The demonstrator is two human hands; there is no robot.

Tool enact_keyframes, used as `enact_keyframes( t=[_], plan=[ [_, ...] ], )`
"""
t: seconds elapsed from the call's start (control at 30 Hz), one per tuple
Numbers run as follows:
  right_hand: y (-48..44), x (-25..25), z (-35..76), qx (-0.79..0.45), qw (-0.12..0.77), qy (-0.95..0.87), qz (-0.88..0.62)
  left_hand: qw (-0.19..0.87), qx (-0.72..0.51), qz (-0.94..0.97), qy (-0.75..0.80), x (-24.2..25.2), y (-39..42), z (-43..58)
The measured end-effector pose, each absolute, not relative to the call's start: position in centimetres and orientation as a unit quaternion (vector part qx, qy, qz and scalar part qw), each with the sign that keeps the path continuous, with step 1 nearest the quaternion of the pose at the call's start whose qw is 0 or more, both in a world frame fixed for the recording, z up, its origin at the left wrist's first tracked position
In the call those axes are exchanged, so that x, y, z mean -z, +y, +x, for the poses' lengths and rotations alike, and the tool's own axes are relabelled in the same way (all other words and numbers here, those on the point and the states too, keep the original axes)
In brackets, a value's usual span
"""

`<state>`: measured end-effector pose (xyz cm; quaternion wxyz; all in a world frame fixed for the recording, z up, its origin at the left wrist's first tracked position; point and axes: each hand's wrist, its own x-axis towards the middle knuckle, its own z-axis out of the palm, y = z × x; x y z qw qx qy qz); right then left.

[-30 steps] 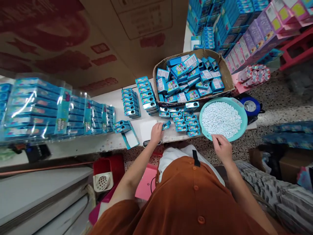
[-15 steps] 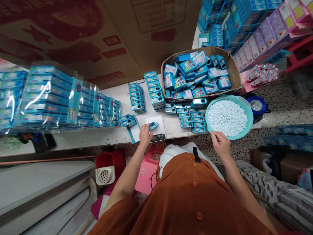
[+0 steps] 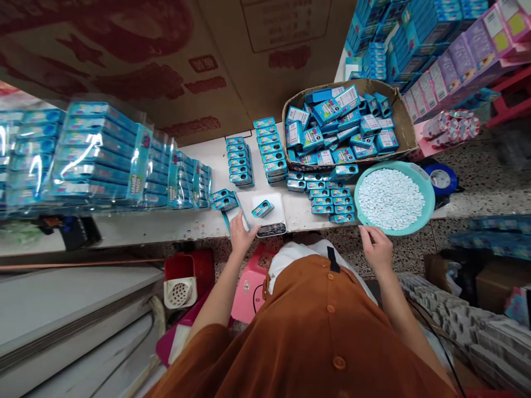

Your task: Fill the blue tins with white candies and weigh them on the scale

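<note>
- Left hand [image 3: 240,235]: open, empty, just beside scale [image 3: 277,213] bearing blue tin [image 3: 263,209].
- Right hand [image 3: 375,249]: half-curled, fingertips at rim of basin [image 3: 431,199]; grip unclear.
- Tin labels [image 3: 263,209]: too small to read.

A small blue tin [image 3: 263,209] lies on a white digital scale [image 3: 271,230] (display toward the person), just beside the left hand [image 3: 241,235]; the right hand [image 3: 376,249] touches a teal bowl [image 3: 429,204] of white candies [image 3: 391,199].

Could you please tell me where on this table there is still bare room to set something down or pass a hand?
The widest bare patch of table lies between the plastic-wrapped tin packs and the stacked tin rows. A narrower strip runs between the scale and the tins beside it. Further right it is crowded, around the cardboard box and the basin.
</note>
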<state>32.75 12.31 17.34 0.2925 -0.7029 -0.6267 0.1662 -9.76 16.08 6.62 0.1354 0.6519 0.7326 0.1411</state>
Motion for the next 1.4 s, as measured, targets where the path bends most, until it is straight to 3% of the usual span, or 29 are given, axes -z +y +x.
enact_keyframes(
  t=[0.37, 0.77, 1.0, 1.23, 1.4],
  plan=[
    [13.0, -16.5, 32.9, -0.179, 0.294, -0.637, -0.69, 0.19, -0.152, 0.592, 0.769, -5.0, 6.7, -8.2],
    [12.5, -11.7, 37.9, -0.161, 0.244, -0.615, -0.732, 0.174, -0.172, 0.576, 0.78, -4.5, 5.5, -7.4],
    [13.1, -9.8, 42.7, -0.122, 0.245, -0.567, -0.777, 0.183, -0.227, 0.51, 0.81, -4.6, 10.3, -6.0],
    [12.6, -10.7, 43.3, -0.155, 0.245, -0.575, -0.765, 0.265, -0.352, 0.424, 0.792, -1.9, 19.4, -4.5],
    [12.7, -10.4, 43.0, -0.258, 0.353, -0.441, -0.784, 0.26, -0.393, 0.493, 0.732, -7.3, 20.7, -0.1]
  ],
)
